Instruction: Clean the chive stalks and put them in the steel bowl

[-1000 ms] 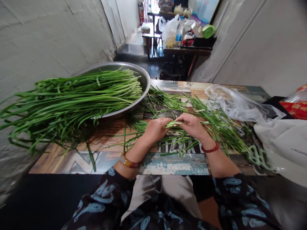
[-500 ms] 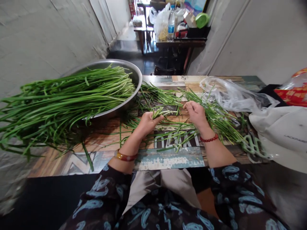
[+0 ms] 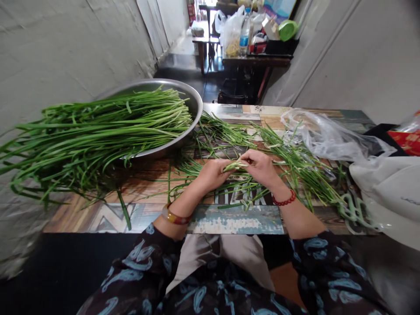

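My left hand (image 3: 215, 175) is closed round a small bunch of garlic chives (image 3: 235, 165), their pale stem ends poking out to the right. At those ends, the fingers of my right hand (image 3: 259, 167) are pinched together, touching the stems. Loose chives lie scattered on the patterned wooden table (image 3: 229, 218) beneath and beyond both hands. To the left, a wide metal basin (image 3: 198, 103) holds a big heap of long chives (image 3: 131, 124), with leaves hanging over its near side.
At the right lie a clear plastic bag (image 3: 328, 135), green-handled scissors (image 3: 356, 210) and a white cap (image 3: 390, 192). A red package (image 3: 407, 138) sits at the far right. Behind, another table (image 3: 256, 61) carries bags, a water bottle (image 3: 244, 33) and a green lid (image 3: 288, 29).
My right hand has moved left and down to meet the stem ends. My left hand has shifted right with the bunch. The whole view has turned slightly.
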A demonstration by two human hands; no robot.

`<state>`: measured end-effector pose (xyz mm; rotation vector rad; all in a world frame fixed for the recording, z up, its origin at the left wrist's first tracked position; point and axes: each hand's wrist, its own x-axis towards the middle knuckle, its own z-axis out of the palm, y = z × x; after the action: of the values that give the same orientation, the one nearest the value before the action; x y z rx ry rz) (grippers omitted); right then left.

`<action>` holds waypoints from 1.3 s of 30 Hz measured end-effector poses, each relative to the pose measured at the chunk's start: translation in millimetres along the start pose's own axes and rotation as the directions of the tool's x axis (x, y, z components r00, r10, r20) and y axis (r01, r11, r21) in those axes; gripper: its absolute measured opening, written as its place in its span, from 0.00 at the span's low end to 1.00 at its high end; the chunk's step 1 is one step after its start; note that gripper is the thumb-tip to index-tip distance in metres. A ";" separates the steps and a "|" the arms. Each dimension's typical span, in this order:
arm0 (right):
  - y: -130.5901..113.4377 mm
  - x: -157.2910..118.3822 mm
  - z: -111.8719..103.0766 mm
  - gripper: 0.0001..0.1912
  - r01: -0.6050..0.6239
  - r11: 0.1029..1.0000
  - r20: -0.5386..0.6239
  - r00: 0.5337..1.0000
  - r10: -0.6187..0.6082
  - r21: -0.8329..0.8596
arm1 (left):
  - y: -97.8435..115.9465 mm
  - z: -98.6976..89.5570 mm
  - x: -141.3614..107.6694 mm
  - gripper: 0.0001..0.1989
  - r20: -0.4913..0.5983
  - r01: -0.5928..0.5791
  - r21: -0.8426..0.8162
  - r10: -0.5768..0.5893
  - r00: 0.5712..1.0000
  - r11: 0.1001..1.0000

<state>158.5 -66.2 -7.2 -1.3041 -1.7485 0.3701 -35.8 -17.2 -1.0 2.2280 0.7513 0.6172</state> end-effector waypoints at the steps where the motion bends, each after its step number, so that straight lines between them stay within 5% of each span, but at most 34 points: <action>1: 1.3 -0.1 0.2 0.08 -0.047 0.999 -0.003 0.999 0.047 0.014 | 1.2 0.6 -0.6 0.11 0.017 -0.035 -0.023 0.036 0.999 0.999; 4: 11.2 0.3 -1.3 0.10 -0.203 0.979 -0.079 0.976 0.202 0.002 | 1.0 -4.7 -0.8 0.10 -0.065 -0.110 -0.140 0.102 0.993 0.984; 6: 19.6 0.4 -2.7 0.11 -0.233 0.972 -0.134 0.965 0.226 -0.038 | -2.3 -14.3 0.0 0.10 -0.277 -0.074 -0.185 0.020 0.961 0.980; 7: 22.9 0.2 -3.0 0.11 -0.219 0.974 -0.142 0.968 0.209 -0.062 | -4.6 -20.0 0.4 0.12 -0.411 -0.035 -0.197 -0.051 0.910 0.980; 9: 26.4 -0.7 -1.5 0.11 -0.153 0.983 -0.118 0.983 0.141 -0.106 | -9.3 -29.8 0.8 0.15 -0.663 0.033 -0.227 -0.179 0.727 0.973; 11: 24.7 -1.8 2.1 0.12 -0.079 0.984 -0.055 0.996 0.071 -0.161 | -12.8 -34.5 0.9 0.17 -0.757 0.030 -0.219 -0.190 0.625 0.975; 15: 11.8 -3.3 9.8 0.11 0.062 0.978 0.191 0.981 -0.023 -0.201 | -15.2 -27.7 0.7 0.17 -0.652 -0.040 -0.141 -0.062 0.756 0.989; 19: 4.4 -2.1 9.8 0.12 0.077 0.995 0.406 0.909 -0.097 0.066 | -17.0 -18.7 1.5 0.16 -0.529 -0.010 -0.152 -0.073 0.845 0.988; 23: 20.7 -0.8 1.6 0.12 -0.114 0.993 0.108 0.988 0.115 -0.018 | -18.7 -16.8 4.0 0.14 -0.502 0.038 -0.090 -0.078 0.862 0.995; 26: 42.1 -1.8 -5.1 0.13 -0.253 0.966 -0.175 0.955 0.239 -0.060 | -19.4 -15.1 4.9 0.12 -0.474 0.053 -0.041 -0.066 0.878 0.998; 28: 53.5 -1.1 -8.9 0.15 -0.316 0.947 -0.260 0.920 0.292 -0.055 | -19.9 -13.2 4.4 0.12 -0.428 0.074 -0.027 -0.078 0.901 0.997; 32: 61.7 9.6 -16.9 0.15 -0.350 0.926 -0.148 0.932 0.329 -0.143 | -21.9 -10.5 3.4 0.12 -0.357 0.099 -0.001 -0.093 0.930 0.995; 35: 60.9 23.5 -22.4 0.13 -0.226 0.924 -0.038 0.973 0.226 -0.308 | -23.1 -10.5 3.3 0.15 -0.350 0.089 0.000 -0.083 0.933 0.996; 39: 66.3 35.3 -18.1 0.08 -0.202 0.848 -0.090 0.979 0.182 -0.490 | -23.0 -11.2 2.9 0.15 -0.343 0.080 0.004 -0.074 0.936 0.997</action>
<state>211.8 -13.4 -25.7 -1.8509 -1.7457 -0.0105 -48.2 3.5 -10.1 2.1198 1.0154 0.9785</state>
